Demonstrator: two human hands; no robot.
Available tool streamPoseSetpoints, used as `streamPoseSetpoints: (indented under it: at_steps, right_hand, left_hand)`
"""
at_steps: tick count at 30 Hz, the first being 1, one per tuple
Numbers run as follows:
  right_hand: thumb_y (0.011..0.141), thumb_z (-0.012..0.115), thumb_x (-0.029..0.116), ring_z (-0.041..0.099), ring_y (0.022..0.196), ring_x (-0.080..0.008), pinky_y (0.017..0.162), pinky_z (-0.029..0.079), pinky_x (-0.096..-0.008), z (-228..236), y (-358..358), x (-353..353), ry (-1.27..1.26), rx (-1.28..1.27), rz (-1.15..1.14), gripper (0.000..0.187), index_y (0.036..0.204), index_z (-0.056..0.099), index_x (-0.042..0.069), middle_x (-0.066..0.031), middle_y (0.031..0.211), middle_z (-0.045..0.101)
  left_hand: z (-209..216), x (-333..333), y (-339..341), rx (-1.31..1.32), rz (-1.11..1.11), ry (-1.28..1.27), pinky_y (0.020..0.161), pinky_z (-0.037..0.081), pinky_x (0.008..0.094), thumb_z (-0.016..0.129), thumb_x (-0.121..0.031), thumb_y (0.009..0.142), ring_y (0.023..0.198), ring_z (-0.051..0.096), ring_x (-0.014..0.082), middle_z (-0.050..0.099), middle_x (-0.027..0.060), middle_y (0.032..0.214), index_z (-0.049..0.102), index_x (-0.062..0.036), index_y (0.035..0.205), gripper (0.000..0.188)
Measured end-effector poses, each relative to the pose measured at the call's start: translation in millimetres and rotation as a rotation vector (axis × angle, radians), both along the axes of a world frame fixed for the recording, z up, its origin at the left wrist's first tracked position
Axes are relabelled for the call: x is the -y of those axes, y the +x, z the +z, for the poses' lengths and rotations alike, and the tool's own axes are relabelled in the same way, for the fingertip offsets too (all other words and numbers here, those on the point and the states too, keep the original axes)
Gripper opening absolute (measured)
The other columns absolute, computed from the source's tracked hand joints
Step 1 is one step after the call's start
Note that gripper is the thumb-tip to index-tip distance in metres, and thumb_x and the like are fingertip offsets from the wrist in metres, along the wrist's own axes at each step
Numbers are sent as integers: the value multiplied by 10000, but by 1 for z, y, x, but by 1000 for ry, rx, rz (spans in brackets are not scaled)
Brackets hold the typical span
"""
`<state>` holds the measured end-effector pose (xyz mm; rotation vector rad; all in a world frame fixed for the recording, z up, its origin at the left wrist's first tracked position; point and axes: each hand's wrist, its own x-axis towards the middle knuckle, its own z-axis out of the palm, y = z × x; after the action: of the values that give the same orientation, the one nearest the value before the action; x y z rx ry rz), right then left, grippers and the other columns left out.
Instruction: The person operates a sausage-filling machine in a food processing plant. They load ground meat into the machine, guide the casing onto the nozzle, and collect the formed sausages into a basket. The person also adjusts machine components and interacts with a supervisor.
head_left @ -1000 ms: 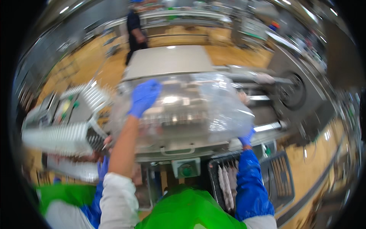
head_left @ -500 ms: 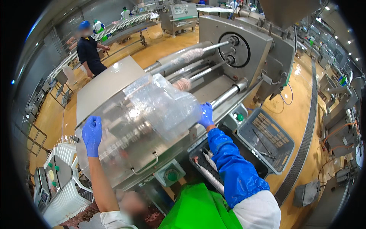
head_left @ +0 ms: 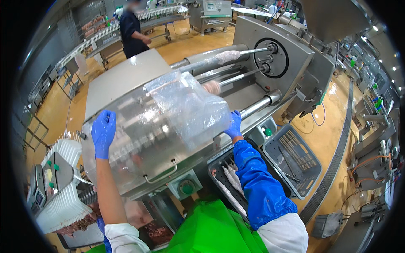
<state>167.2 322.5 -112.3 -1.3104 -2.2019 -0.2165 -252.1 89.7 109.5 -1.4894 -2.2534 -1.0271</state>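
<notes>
My left hand (head_left: 104, 131), in a blue glove, has its fingers curled closed over the left part of a clear machine cover (head_left: 126, 154); whether anything is in them is hidden. My right hand (head_left: 234, 125), also blue-gloved and with a blue sleeve above, closes on the right edge of a crinkled clear plastic sheet (head_left: 192, 111) draped over the cover. Past the sheet, a gathered pale casing (head_left: 211, 87) sits on one metal tube of the steel machine (head_left: 274, 31). Another casing (head_left: 228, 56) wraps the tube behind it.
A black tray (head_left: 220, 183) holding long pale casings lies below my right forearm, with a grey perforated crate (head_left: 310, 158) beside it. White racks (head_left: 63, 198) stand at the lower left. Beyond the machine is a person in dark clothes (head_left: 130, 33). Ground meat (head_left: 157, 232) shows below.
The view has shifted, so the machine sits further right in the picture. The person in dark clothes has moved right. Both hands keep about the same places on the cover and sheet.
</notes>
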Motion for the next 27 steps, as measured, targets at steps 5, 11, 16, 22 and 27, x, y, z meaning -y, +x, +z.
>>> streamPoseSetpoints:
  at_steps: [5, 11, 16, 22, 27]
  right_hand:
    - [657, 691, 357, 635, 785, -248, 911, 381, -430, -7, 3, -1, 23, -36, 31, 181, 778, 705, 224, -46, 750, 673]
    - [647, 707, 353, 638, 797, -243, 953, 365, -424, -8, 3, -3, -2, -89, 37, 199, 792, 707, 216, -46, 739, 671]
    - [649, 702, 338, 638, 801, -246, 950, 372, -431, -6, 3, -1, 43, -86, 27, 190, 789, 706, 209, -55, 744, 671]
    - [662, 687, 323, 637, 802, -243, 938, 375, -436, -4, 1, -2, -8, -72, 37, 161, 775, 705, 210, -52, 740, 667]
    - [671, 677, 319, 631, 787, -246, 931, 374, -441, -5, 1, -3, -12, -22, -14, 135, 756, 702, 217, -40, 747, 666]
  left_hand:
    - [2, -1, 3, 31, 19, -54, 591, 435, 383, 573, -348, 909, 582, 566, 248, 590, 137, 669, 635, -48, 876, 308]
    - [3, 1, 3, 35, 28, -64, 591, 429, 372, 569, -362, 909, 575, 547, 231, 585, 119, 664, 635, -53, 881, 317]
    - [3, -1, 2, 91, 20, -71, 594, 433, 378, 572, -365, 905, 584, 562, 237, 594, 120, 666, 639, -55, 878, 319]
    - [4, 0, 4, 65, 17, -54, 600, 442, 387, 570, -360, 904, 599, 589, 256, 605, 133, 673, 646, -54, 871, 317]
    - [6, -1, 7, 46, 15, -55, 609, 447, 400, 569, -352, 902, 614, 601, 286, 613, 147, 686, 640, -49, 858, 314]
